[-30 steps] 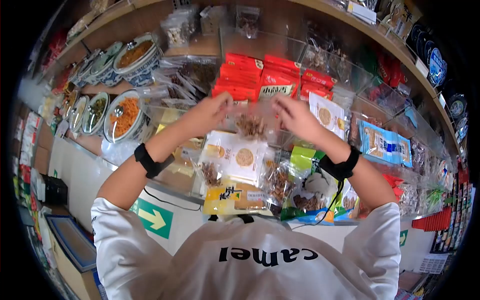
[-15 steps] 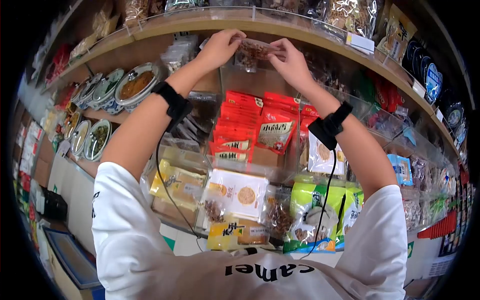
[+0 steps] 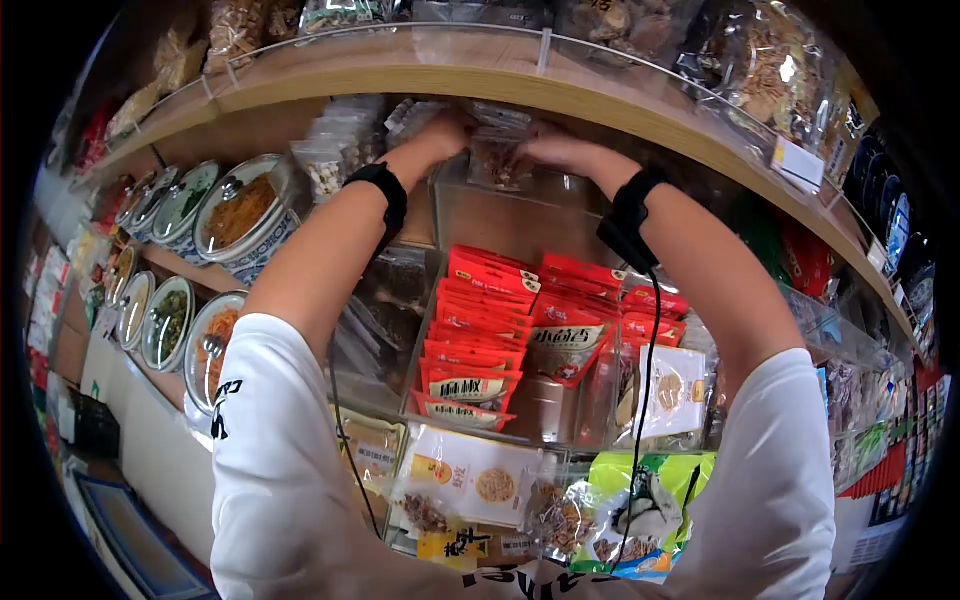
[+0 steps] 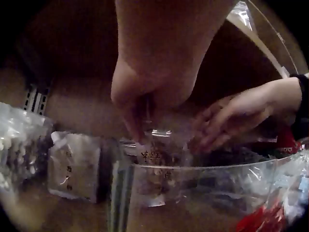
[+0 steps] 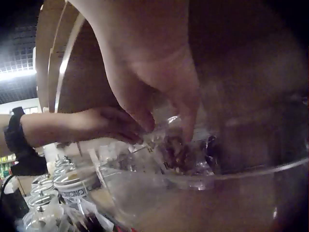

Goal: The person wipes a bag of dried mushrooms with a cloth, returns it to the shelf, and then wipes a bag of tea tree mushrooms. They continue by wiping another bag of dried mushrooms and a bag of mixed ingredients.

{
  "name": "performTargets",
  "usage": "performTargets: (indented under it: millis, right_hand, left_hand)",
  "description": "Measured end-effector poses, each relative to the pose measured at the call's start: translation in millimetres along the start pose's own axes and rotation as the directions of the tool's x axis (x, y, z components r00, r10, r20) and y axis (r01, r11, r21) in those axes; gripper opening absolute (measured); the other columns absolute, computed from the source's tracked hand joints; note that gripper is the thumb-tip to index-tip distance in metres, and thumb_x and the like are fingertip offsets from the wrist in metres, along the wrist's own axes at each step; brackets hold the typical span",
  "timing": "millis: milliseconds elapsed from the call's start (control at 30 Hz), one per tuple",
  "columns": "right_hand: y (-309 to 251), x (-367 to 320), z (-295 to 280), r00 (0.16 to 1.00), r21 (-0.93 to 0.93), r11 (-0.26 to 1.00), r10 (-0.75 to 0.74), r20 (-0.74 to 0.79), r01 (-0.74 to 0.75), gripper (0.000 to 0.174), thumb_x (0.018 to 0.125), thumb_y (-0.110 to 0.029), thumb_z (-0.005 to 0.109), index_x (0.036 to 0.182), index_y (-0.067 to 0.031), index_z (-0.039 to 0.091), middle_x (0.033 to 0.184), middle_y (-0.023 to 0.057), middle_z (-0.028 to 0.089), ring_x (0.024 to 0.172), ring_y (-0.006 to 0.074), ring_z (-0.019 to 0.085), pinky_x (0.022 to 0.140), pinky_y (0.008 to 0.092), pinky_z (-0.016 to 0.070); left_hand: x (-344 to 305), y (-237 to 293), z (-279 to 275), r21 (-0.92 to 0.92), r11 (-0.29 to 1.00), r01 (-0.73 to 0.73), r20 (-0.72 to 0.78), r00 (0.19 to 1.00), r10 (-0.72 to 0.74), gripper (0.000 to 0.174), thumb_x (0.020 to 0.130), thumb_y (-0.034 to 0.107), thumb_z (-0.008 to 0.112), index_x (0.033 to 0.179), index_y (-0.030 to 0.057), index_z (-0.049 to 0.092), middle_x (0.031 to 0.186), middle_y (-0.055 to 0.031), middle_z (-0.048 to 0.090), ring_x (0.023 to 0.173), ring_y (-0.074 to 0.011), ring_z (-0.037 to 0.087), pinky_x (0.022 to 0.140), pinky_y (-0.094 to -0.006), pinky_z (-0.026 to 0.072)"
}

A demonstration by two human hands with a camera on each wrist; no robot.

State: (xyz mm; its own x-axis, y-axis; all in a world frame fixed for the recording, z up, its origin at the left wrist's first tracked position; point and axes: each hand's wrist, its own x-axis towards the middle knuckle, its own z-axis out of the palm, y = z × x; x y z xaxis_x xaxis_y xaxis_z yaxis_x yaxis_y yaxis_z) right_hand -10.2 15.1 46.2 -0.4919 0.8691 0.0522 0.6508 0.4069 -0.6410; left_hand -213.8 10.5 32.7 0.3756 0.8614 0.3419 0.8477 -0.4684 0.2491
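Under the upper shelf, both hands are at a small clear plastic bag of dried brown food [image 3: 497,165] at the back compartment. My left hand [image 3: 445,137] pinches the bag's upper left side; in the left wrist view its fingertips [image 4: 137,135] are at the top edge, above printed characters. From the other side my right hand [image 3: 555,150] holds the bag's upper right, thumb and fingers on either side of it in the right wrist view. The bag hangs upright behind the clear divider [image 5: 241,175] of the compartment.
The wooden upper shelf [image 3: 400,75] runs close above both hands. Bags of white pieces [image 3: 335,150] stand to the left. Nearer are red seasoning packets [image 3: 480,330] and a white packet [image 3: 470,475]. Lidded bowls [image 3: 240,215] line the left side.
Both hands have carried the bag from above the front packets up and back, in under the upper shelf to the rear compartment. The head view has shifted closer to the shelf.
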Motion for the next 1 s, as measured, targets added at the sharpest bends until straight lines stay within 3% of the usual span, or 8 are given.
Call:
performTargets:
  millis: [167, 200, 300, 333, 533, 633, 733, 1000]
  right_hand:
    - [27, 35, -1, 0.968, 0.38, 0.914, 0.051, 0.248, -0.145, 0.024, 0.081, -0.025, 0.058, 0.097, -0.008, 0.059, 0.095, 0.0016, 0.054, 0.089, 0.0115, 0.052, 0.081, 0.0228, 0.0435]
    - [32, 40, -2, 0.97, 0.341, 0.936, 0.006, 0.242, -0.091, 0.026, 0.079, -0.027, 0.059, 0.096, -0.0073, 0.059, 0.095, 0.0026, 0.054, 0.089, 0.0135, 0.052, 0.08, 0.0242, 0.0448]
    - [32, 49, 1, 0.968, 0.271, 0.94, 0.159, 0.197, -0.209, 0.028, 0.078, -0.028, 0.061, 0.096, -0.0068, 0.059, 0.097, 0.0031, 0.054, 0.09, 0.0148, 0.052, 0.082, 0.0244, 0.0448]
    - [40, 52, -1, 0.967, 0.236, 0.968, 0.018, 0.254, -0.079, 0.028, 0.077, -0.027, 0.061, 0.096, -0.0065, 0.059, 0.099, 0.0033, 0.054, 0.091, 0.0152, 0.052, 0.083, 0.0249, 0.0447]
    - [46, 65, 9, 0.978, 0.267, 0.951, 0.11, 0.179, -0.156, 0.031, 0.078, -0.026, 0.06, 0.102, -0.0067, 0.057, 0.104, 0.0039, 0.054, 0.093, 0.0135, 0.052, 0.081, 0.025, 0.0455]
    - [44, 68, 11, 0.979, 0.232, 0.953, 0.176, 0.108, -0.197, 0.034, 0.079, -0.027, 0.06, 0.106, -0.0077, 0.055, 0.105, 0.0038, 0.054, 0.093, 0.0126, 0.052, 0.08, 0.0247, 0.0461]
    - [40, 64, 11, 0.988, 0.249, 0.96, 0.103, 0.114, -0.129, 0.039, 0.077, -0.025, 0.062, 0.109, -0.0041, 0.053, 0.107, 0.0063, 0.054, 0.091, 0.0144, 0.053, 0.077, 0.0258, 0.0481]
    - [34, 44, 1, 0.988, 0.232, 0.96, 0.144, 0.057, -0.154, 0.053, 0.073, -0.024, 0.067, 0.113, 0.0045, 0.046, 0.11, 0.0126, 0.048, 0.086, 0.0193, 0.055, 0.074, 0.0282, 0.0505]
  left_hand:
    - [28, -30, 8, 0.157, 0.974, -0.164, 0.064, 0.986, 0.155, 0.019, 0.078, 0.015, 0.051, 0.085, -0.0005, 0.06, 0.094, -0.0191, 0.057, 0.086, -0.0333, 0.055, 0.078, -0.0441, 0.041]
    - [27, -24, 3, 0.326, 0.919, -0.221, 0.07, 0.975, 0.21, 0.018, 0.078, 0.014, 0.051, 0.08, -0.0032, 0.058, 0.084, -0.0199, 0.056, 0.08, -0.0334, 0.054, 0.075, -0.0447, 0.0408]
    - [37, -29, 11, 0.219, 0.96, -0.176, 0.012, 0.984, 0.178, 0.018, 0.078, 0.014, 0.05, 0.08, -0.003, 0.058, 0.08, -0.0209, 0.056, 0.08, -0.0334, 0.055, 0.074, -0.0445, 0.0408]
    - [45, -31, 14, 0.383, 0.898, -0.217, 0.085, 0.976, 0.2, 0.016, 0.079, 0.01, 0.049, 0.079, -0.0028, 0.059, 0.081, -0.0209, 0.058, 0.08, -0.0334, 0.055, 0.075, -0.0447, 0.0408]
    - [67, -62, 55, 0.056, 0.975, -0.215, -0.095, 0.971, 0.22, 0.022, 0.078, 0.004, 0.048, 0.097, 0.0027, 0.061, 0.1, -0.019, 0.059, 0.094, -0.0327, 0.054, 0.086, -0.0415, 0.0407]
    - [75, -64, 61, -0.021, 0.986, -0.167, -0.003, 0.986, 0.166, 0.032, 0.077, 0.001, 0.048, 0.108, 0.0038, 0.056, 0.111, -0.0186, 0.056, 0.105, -0.0328, 0.05, 0.093, -0.0405, 0.0375]
    - [68, -58, 61, 0.036, 0.986, -0.161, -0.079, 0.983, 0.163, 0.051, 0.069, 0.001, 0.048, 0.119, 0.005, 0.049, 0.115, -0.0231, 0.051, 0.11, -0.0353, 0.046, 0.094, -0.0391, 0.0374]
    - [56, -59, 50, -0.023, 0.959, -0.283, -0.262, 0.927, 0.267, 0.049, 0.068, -0.001, 0.05, 0.117, 0.0037, 0.05, 0.117, -0.0224, 0.049, 0.112, -0.0362, 0.044, 0.095, -0.0395, 0.0363]
